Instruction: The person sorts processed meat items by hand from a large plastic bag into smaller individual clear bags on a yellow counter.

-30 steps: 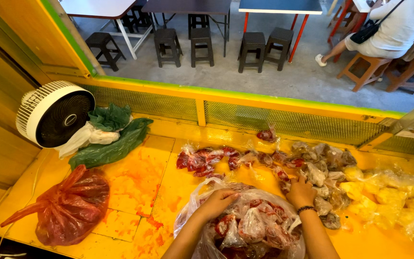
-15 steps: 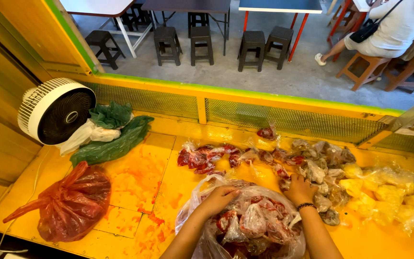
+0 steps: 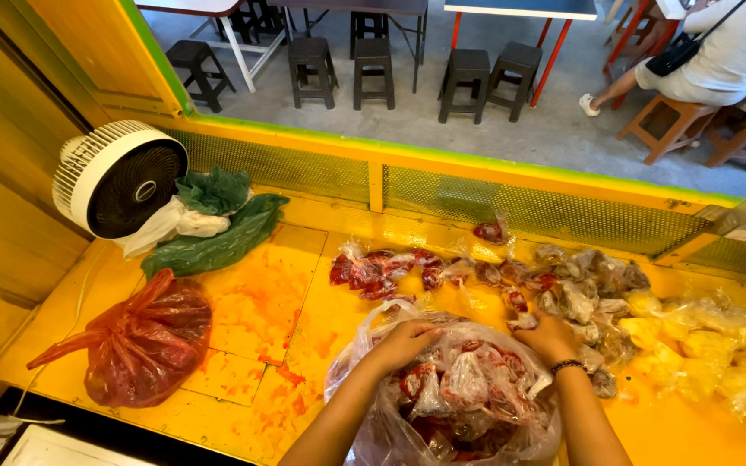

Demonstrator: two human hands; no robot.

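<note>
Both hands grasp the rim of a big clear plastic bag on the yellow counter.

The left hand [image 3: 403,343] and the right hand [image 3: 548,335] each pinch the top edge of the clear bag [image 3: 459,393], which is full of small packets of red meat. Just behind the bag lie loose meat packets [image 3: 390,269], to its right yellow packets [image 3: 701,341]. Well to its left sits a tied red bag [image 3: 144,345], and behind that a white fan [image 3: 118,177].
</note>
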